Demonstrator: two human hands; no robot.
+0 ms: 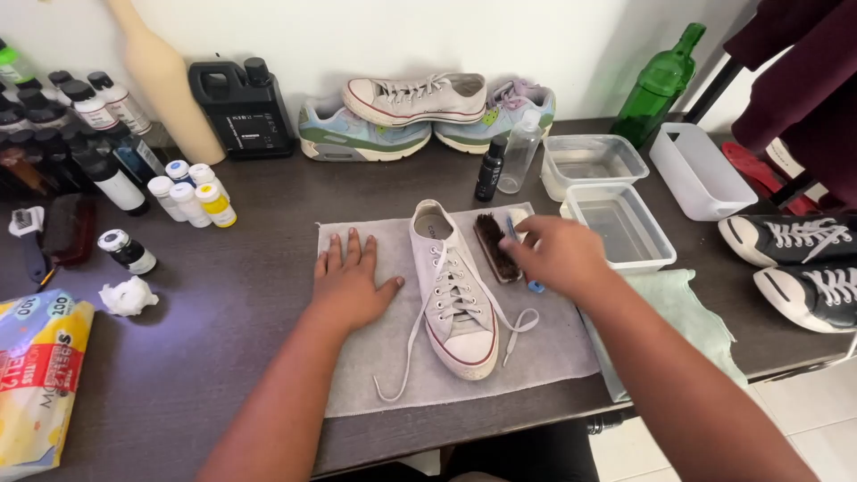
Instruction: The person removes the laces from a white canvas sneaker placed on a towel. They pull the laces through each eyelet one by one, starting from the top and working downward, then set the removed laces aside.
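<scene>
The left hand (351,284) lies flat, fingers spread, on the grey cloth (375,375); just right, a white sneaker (455,299). The right hand (558,254) grips a brush (495,247) (bristles dark).

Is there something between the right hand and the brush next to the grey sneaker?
Nothing visible stands between them. The right hand is already at the brush, which lies on the grey cloth right of the sneaker. The left hand rests flat on the cloth.
</scene>
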